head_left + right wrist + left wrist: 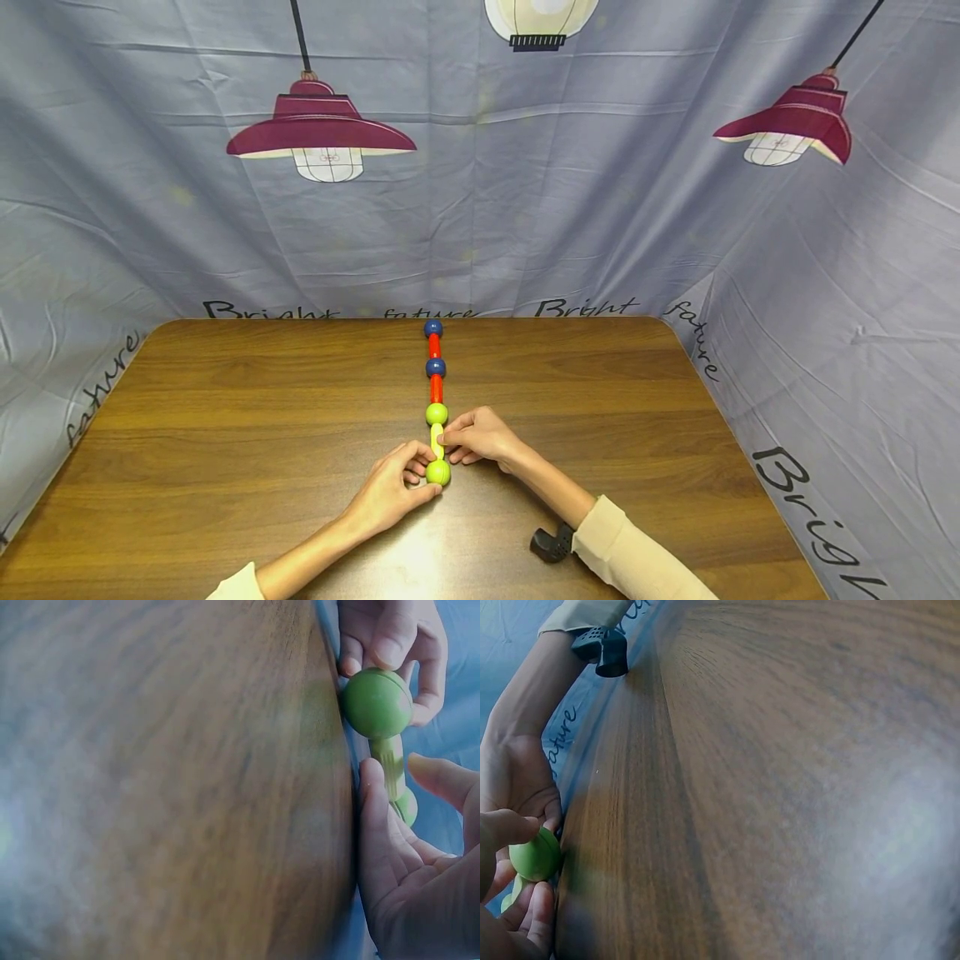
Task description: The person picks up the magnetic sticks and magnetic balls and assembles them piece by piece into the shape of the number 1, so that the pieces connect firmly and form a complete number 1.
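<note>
A straight chain of toy balls and rods runs across the wooden table (300, 400). From the far edge come a blue ball (433, 329), a red rod (434, 346), a second blue ball (436, 368) and another red rod (437, 389). Nearer are a green ball (437, 414), a yellow-green rod (437, 442) and the nearest green ball (438, 473). My left hand (392, 487) holds this nearest ball between thumb and fingers. Thumb and fingers of my right hand (483, 437) pinch the yellow-green rod from the right. In the right wrist view, the nearest green ball (377, 703) meets the rod's end.
A small black device (551, 543) sits by the right sleeve (637, 550). Behind the table hangs a grey-blue curtain (450, 208) printed with lamps and lettering; it also hangs along both sides.
</note>
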Motion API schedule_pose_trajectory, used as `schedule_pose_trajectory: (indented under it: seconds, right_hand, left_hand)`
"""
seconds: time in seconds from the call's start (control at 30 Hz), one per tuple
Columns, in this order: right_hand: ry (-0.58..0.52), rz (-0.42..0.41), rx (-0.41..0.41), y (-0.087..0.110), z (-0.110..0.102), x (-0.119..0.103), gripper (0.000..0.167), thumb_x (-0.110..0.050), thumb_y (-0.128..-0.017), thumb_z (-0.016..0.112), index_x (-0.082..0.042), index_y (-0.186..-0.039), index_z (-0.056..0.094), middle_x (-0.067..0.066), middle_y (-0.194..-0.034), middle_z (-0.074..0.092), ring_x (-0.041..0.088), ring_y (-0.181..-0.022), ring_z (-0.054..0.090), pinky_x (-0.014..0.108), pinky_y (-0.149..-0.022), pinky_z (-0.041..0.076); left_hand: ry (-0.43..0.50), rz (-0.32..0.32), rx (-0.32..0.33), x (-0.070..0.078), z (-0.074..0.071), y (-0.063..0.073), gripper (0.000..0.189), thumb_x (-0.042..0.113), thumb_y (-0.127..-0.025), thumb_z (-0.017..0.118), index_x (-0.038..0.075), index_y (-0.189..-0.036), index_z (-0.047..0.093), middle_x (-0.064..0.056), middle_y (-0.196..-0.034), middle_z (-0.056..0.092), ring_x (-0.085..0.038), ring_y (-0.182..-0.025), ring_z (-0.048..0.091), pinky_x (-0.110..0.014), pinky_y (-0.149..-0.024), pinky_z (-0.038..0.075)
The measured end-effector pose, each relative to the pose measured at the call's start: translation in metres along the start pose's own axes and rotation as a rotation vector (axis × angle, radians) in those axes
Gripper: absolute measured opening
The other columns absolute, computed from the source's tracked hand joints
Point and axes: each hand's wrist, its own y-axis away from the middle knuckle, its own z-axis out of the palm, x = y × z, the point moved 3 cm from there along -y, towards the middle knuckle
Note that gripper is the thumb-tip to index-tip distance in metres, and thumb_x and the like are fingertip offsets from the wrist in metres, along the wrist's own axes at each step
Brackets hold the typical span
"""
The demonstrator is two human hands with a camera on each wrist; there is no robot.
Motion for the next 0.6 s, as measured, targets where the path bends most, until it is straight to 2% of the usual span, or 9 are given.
schedule_pose_trajectory:
  seconds: [0.33,0.6]
  right_hand:
    - [0.001,0.003,0.008,0.003,-0.003,0.000,0.016,-0.014,-0.087,0.075,0.000,-0.094,0.074,0.006,-0.076,0.071,0.013,-0.062,0.067,0.022,-0.053,0.055]
    - [-0.008,-0.019,0.048,0.009,-0.017,-0.001,0.023,-0.020,-0.093,0.069,0.002,-0.101,0.073,0.008,-0.080,0.072,0.015,-0.065,0.068,0.027,-0.058,0.058]
  left_hand:
    - [0.043,-0.011,0.009,-0.001,-0.005,0.000,0.033,0.008,-0.079,0.084,0.004,-0.105,0.063,-0.005,-0.097,0.060,-0.023,-0.089,0.061,-0.029,-0.077,0.057]
    - [-0.019,-0.024,0.065,-0.004,-0.022,-0.003,0.032,0.010,-0.082,0.082,0.003,-0.107,0.063,-0.008,-0.100,0.062,-0.025,-0.090,0.061,-0.030,-0.076,0.056]
